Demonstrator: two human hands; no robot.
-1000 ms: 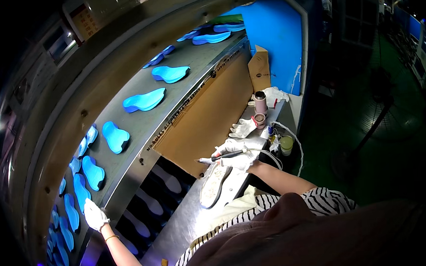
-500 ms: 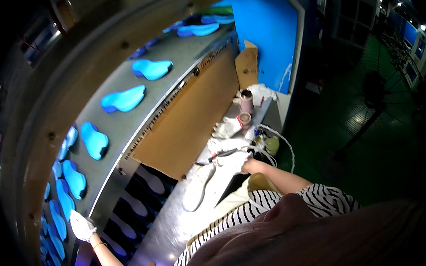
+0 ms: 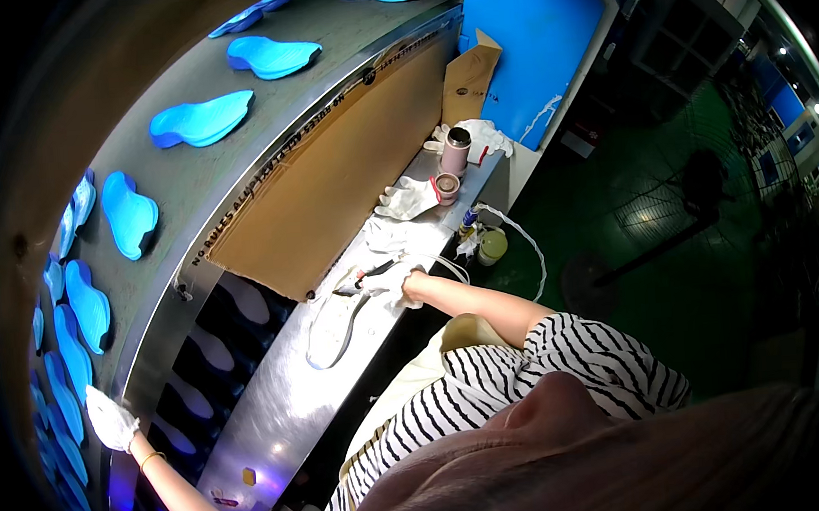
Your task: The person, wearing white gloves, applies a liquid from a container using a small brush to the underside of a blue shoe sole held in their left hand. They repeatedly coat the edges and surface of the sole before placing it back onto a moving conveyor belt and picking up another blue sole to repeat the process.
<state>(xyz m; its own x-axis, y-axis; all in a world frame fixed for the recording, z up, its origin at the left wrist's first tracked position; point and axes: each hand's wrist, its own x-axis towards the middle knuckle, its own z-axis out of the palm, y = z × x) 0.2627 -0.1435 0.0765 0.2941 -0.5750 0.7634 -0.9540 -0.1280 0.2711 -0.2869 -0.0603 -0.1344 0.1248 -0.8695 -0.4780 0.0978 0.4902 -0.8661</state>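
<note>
At lower left, the left hand [image 3: 113, 420] is at the near end of a blue shoe sole [image 3: 72, 345]; I cannot tell if its grip pinches; the right hand [image 3: 391, 283] pinches a thin tool [image 3: 377, 270]; the sole seems light, bendy, best held by its edges.

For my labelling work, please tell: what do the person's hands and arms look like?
White gloves cover the left hand and right hand. A thin yellowish band circles the left wrist. The short sleeves are white with dark stripes.
</note>
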